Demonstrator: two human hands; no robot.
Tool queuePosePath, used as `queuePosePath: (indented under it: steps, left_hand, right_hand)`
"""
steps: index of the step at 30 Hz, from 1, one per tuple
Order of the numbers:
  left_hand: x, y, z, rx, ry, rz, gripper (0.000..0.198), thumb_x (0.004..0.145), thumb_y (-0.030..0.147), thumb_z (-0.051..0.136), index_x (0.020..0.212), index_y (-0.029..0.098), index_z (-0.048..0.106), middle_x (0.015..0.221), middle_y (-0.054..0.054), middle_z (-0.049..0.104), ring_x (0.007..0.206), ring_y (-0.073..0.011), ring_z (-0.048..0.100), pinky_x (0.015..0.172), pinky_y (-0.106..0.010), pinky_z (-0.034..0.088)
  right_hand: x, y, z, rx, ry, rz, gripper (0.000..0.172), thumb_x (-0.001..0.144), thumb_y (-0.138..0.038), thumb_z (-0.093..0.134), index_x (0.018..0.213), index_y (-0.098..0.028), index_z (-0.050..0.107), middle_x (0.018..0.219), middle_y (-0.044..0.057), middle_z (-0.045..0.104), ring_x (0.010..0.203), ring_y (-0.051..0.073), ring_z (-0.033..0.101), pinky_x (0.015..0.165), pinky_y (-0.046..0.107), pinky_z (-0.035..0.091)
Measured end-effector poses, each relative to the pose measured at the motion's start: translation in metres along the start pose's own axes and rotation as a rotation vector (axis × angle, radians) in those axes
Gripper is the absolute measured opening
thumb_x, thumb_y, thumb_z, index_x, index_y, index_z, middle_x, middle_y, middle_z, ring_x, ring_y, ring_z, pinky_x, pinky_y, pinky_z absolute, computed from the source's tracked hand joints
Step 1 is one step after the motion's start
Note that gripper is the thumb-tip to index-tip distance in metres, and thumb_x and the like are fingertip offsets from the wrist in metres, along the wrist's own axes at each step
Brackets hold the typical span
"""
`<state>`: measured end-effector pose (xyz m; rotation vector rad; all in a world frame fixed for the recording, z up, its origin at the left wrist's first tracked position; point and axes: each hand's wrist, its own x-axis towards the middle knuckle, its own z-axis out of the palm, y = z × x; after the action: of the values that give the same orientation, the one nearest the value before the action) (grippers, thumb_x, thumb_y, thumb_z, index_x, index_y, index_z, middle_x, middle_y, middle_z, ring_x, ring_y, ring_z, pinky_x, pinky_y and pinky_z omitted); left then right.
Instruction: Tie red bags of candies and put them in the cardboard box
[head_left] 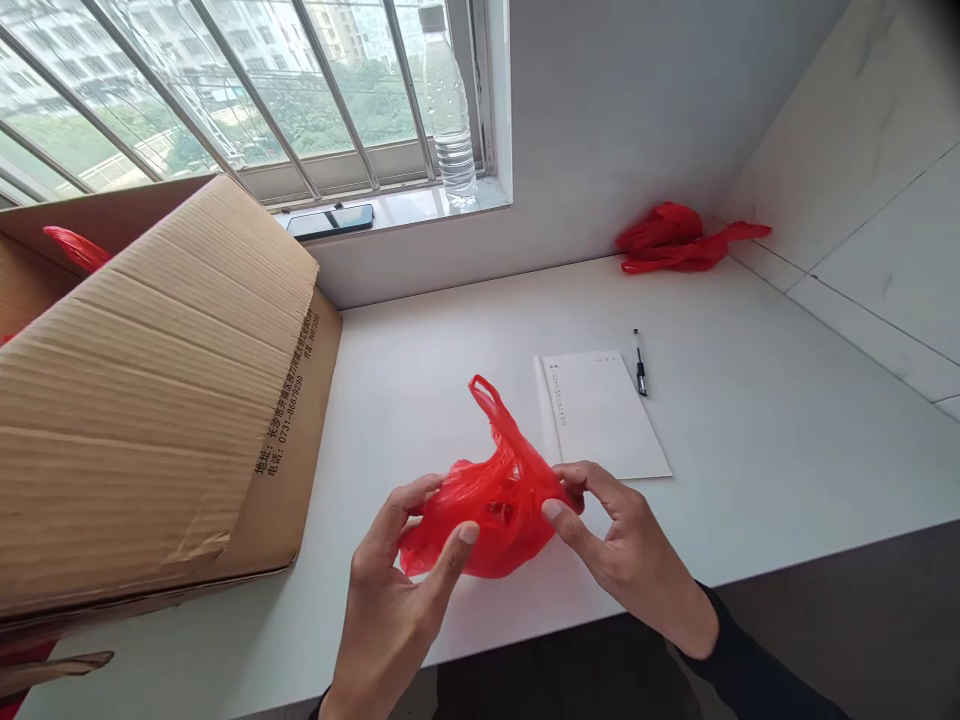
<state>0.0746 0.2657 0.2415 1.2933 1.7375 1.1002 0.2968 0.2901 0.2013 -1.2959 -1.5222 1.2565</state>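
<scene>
A crumpled red plastic bag point(495, 510) is held between both hands above the front part of the white table, one handle loop sticking up. My left hand point(409, 580) grips the bag's left side, thumb on the near side and fingers partly behind it. On the right side, my right hand point(611, 530) pinches the bag between thumb and fingers. Whatever the bag may contain is hidden by its folds. Just behind my right hand lies a white notepad point(607, 415) with small print.
A large open cardboard box point(165, 380) fills the left side. A black pen point(640, 365) lies beside the notepad. Another red bag point(675, 240) rests at the back right corner. A water bottle point(450, 120) and a phone point(330, 221) are on the windowsill point(409, 207).
</scene>
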Motion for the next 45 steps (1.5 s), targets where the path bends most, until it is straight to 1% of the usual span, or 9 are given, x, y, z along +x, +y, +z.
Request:
queuePosePath:
  steps: [5,13,18,25,28,33,38,42,45]
  left_hand:
    - [0.011,-0.009,-0.011,-0.03,0.179,-0.06,0.03,0.091,0.055,0.068,0.093,0.025,0.072,0.087,0.001,0.071,0.077,-0.0162,0.061,0.068,-0.025,0.047]
    - [0.013,-0.009,-0.002,0.046,0.072,0.035,0.057,0.089,0.056,0.069,0.14,0.034,0.055,0.118,-0.004,0.063,0.12,-0.0258,0.059,0.11,-0.045,0.044]
    - [0.015,-0.005,0.008,0.21,0.011,0.248,0.068,0.087,0.048,0.075,0.148,0.036,0.047,0.137,-0.008,0.059,0.126,-0.0298,0.058,0.094,-0.043,0.056]
    - [0.021,0.007,0.0,0.174,0.281,0.334,0.011,0.095,0.029,0.066,0.103,0.027,0.073,0.093,0.0,0.072,0.078,-0.0157,0.068,0.064,-0.025,0.053]
    - [0.013,0.018,-0.004,0.125,0.363,0.322,0.011,0.095,0.032,0.067,0.101,0.028,0.075,0.093,0.002,0.072,0.084,-0.0156,0.069,0.074,-0.025,0.056]
    - [0.003,0.008,-0.013,0.258,0.255,0.423,0.018,0.097,0.023,0.062,0.11,0.029,0.073,0.122,-0.002,0.065,0.114,-0.0198,0.064,0.092,-0.028,0.055]
    - [0.002,-0.009,-0.018,0.281,0.35,0.247,0.025,0.092,0.035,0.07,0.116,0.029,0.074,0.111,-0.005,0.06,0.102,-0.0212,0.064,0.087,-0.029,0.055]
    - [0.002,-0.004,-0.017,-0.131,0.194,-0.037,0.039,0.088,0.048,0.074,0.121,0.028,0.069,0.108,-0.005,0.071,0.094,-0.0214,0.068,0.085,-0.03,0.055]
    - [0.001,0.002,-0.015,-0.398,0.09,-0.105,0.042,0.086,0.047,0.077,0.122,0.027,0.067,0.116,-0.006,0.073,0.102,-0.0233,0.069,0.09,-0.031,0.057]
  right_hand:
    - [0.002,0.0,-0.006,0.098,0.099,0.046,0.02,0.103,-0.048,0.054,0.105,-0.031,0.063,0.096,-0.002,0.062,0.09,0.017,0.056,0.085,0.029,0.046]
    - [0.004,0.001,-0.005,0.169,0.081,0.061,0.023,0.104,-0.049,0.052,0.113,-0.031,0.062,0.097,-0.001,0.06,0.089,0.016,0.057,0.081,0.028,0.049]
    - [0.004,0.003,-0.003,0.166,0.056,-0.007,0.021,0.105,-0.046,0.051,0.114,-0.031,0.062,0.101,0.0,0.062,0.088,0.015,0.059,0.08,0.029,0.05]
    - [-0.004,-0.009,-0.011,0.204,0.139,-0.054,0.011,0.104,-0.038,0.054,0.103,-0.031,0.062,0.089,-0.002,0.057,0.08,0.014,0.056,0.076,0.025,0.051]
    - [-0.008,-0.012,-0.014,0.208,0.152,-0.085,0.008,0.104,-0.035,0.055,0.105,-0.032,0.063,0.1,0.0,0.062,0.091,0.016,0.061,0.082,0.027,0.053]
    - [-0.012,-0.002,-0.015,0.318,0.102,-0.086,0.006,0.101,-0.034,0.057,0.103,-0.033,0.063,0.123,0.002,0.062,0.117,0.021,0.061,0.096,0.033,0.054]
    - [-0.007,0.001,-0.015,0.204,0.166,0.014,0.014,0.1,-0.043,0.06,0.108,-0.031,0.061,0.128,0.006,0.062,0.121,0.025,0.06,0.097,0.037,0.055]
    - [-0.001,-0.007,-0.013,0.136,0.175,0.055,0.02,0.101,-0.045,0.059,0.116,-0.032,0.059,0.131,0.008,0.062,0.117,0.024,0.063,0.094,0.038,0.057]
    - [-0.008,-0.022,-0.006,0.075,0.369,-0.104,0.03,0.098,-0.036,0.062,0.128,-0.035,0.056,0.139,0.008,0.056,0.13,0.028,0.056,0.105,0.048,0.053]
